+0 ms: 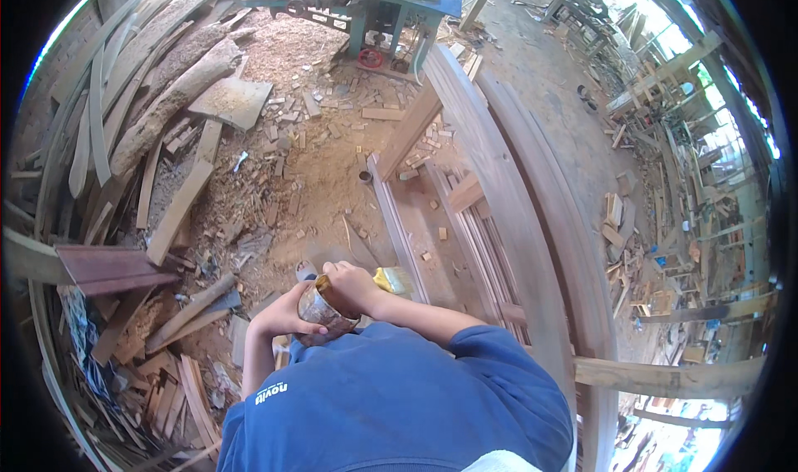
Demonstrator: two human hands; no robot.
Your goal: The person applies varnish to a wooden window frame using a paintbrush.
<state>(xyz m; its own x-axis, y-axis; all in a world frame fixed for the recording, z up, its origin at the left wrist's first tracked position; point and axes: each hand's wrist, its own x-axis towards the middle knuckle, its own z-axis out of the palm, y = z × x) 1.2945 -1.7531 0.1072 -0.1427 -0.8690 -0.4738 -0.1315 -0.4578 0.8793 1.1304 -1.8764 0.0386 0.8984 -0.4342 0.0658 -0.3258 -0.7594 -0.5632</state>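
Note:
Held close to my chest is a round, stained tin can (320, 307) with a mottled whitish and brown side. My left hand (283, 312) wraps round it from the left, thumb along its side. Over the can's mouth, my right hand (349, 287) is closed, its fingers bent at the rim. Something brownish shows at the opening beside those fingers, too small to name. Just beyond my right wrist is a yellow and whitish object (391, 280), perhaps a packet or container; my forearm partly covers it.
Long wooden beams (507, 173) on a frame run along my right. Rough slabs and logs (179, 98) are piled at the left. Offcuts and sawdust (320, 173) litter the ground ahead. A blue-green machine (399, 23) with a red handwheel (370, 57) stands farther off.

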